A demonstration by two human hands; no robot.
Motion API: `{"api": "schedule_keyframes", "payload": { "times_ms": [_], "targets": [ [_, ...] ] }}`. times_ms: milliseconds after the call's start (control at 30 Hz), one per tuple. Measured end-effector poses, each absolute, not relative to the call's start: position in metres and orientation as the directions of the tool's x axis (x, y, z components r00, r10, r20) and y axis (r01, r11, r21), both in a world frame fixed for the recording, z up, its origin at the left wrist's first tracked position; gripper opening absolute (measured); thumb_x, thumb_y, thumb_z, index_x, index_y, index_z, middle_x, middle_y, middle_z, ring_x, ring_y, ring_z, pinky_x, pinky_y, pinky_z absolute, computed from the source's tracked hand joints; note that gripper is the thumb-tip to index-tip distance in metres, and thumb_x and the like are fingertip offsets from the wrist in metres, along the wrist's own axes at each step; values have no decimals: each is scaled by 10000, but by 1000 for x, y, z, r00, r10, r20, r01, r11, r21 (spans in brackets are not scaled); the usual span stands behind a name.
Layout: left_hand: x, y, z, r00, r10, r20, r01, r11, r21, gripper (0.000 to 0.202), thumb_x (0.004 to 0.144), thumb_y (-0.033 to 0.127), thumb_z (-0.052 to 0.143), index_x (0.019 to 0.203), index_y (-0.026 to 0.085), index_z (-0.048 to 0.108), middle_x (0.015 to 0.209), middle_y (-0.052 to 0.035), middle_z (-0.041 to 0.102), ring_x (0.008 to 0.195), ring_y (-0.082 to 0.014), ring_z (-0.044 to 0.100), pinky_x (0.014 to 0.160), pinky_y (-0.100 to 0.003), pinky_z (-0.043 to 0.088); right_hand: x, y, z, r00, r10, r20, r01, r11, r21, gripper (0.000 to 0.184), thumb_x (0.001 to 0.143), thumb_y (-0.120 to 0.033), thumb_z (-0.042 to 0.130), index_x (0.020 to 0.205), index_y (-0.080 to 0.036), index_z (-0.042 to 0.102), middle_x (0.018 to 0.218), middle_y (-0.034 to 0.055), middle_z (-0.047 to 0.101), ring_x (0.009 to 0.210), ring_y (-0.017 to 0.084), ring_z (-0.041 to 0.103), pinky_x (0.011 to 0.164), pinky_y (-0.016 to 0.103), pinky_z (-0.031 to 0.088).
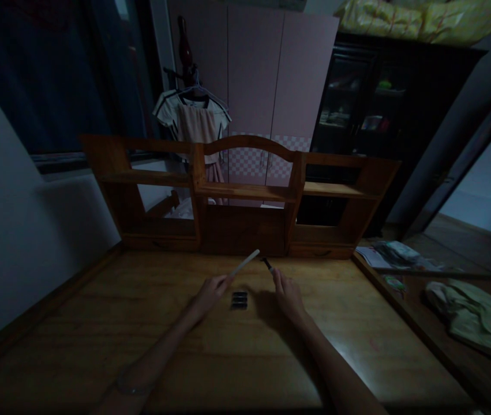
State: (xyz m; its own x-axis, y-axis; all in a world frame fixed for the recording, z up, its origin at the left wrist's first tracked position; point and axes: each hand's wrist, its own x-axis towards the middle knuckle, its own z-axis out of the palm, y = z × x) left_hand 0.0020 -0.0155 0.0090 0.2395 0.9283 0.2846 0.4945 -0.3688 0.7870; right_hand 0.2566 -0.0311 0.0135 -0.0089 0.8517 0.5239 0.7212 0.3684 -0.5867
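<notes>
My left hand (211,293) is closed around the lower end of a slim pale stick (246,262), which slants up to the right with a rounded tip. In my right hand (287,294) is a small razor-like tool (266,264), its dark head angled toward the stick's tip. A narrow gap appears to separate the two. Between my hands, a small dark ribbed piece (239,300), like a set of blade cartridges, lies flat on the wooden desk (150,323). Dim light hides the finer detail of both held things.
A wooden shelf unit (245,190) with drawers stands along the desk's far edge. To the right, beyond a raised rim, lie a pale green cloth (479,317) and papers (375,256). Behind are a pink wardrobe (254,69), a dark cabinet (427,98) and hanging clothes (195,118).
</notes>
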Motion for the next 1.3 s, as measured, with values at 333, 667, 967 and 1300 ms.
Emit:
{"api": "schedule_keyframes", "payload": {
  "times_ms": [333, 667, 967, 1300],
  "targets": [
    [3, -22, 16, 297, 921, 251, 533, -378, 757, 491, 899, 506, 348, 934, 149, 684, 869, -57, 684, 796, -199, 590, 699, -242, 401, 260, -35, 15, 145, 836, 529, 540, 382, -750, 440, 977, -417, 216, 774, -177, 524, 609, -1, 477, 533, 135, 445, 515, 258, 295],
    [6, -1, 39, 186, 963, 192, 695, -268, 667, 606, 779, 666, 435, 584, 126, 627, 500, 9, 460, 509, -115, 418, 489, -233, 227, 259, -34, 19, 147, 828, 541, 620, 349, -702, 374, 958, -443, 272, 931, -183, 539, 771, 39, 573, 628, 158, 501, 564, 259, 323],
    [-1, 27, 23, 91, 963, 254, 617, -255, 745, 661, 777, 683, 404, 720, 80, 668, 571, -4, 517, 591, -155, 474, 549, -225, 309, 259, -24, 15, 130, 839, 529, 603, 356, -713, 250, 908, -385, 396, 1044, -185, 458, 855, 54, 601, 720, 188, 574, 621, 264, 380],
    [9, 9, 22, 266, 921, 283, 636, -388, 666, 535, 887, 550, 347, 829, 145, 693, 772, -68, 685, 692, -198, 589, 641, -245, 371, 254, -26, 14, 39, 933, 357, 384, 316, -867, 307, 898, -475, 410, 909, -197, 541, 763, 19, 566, 696, 158, 528, 607, 246, 382]
  ]
}}
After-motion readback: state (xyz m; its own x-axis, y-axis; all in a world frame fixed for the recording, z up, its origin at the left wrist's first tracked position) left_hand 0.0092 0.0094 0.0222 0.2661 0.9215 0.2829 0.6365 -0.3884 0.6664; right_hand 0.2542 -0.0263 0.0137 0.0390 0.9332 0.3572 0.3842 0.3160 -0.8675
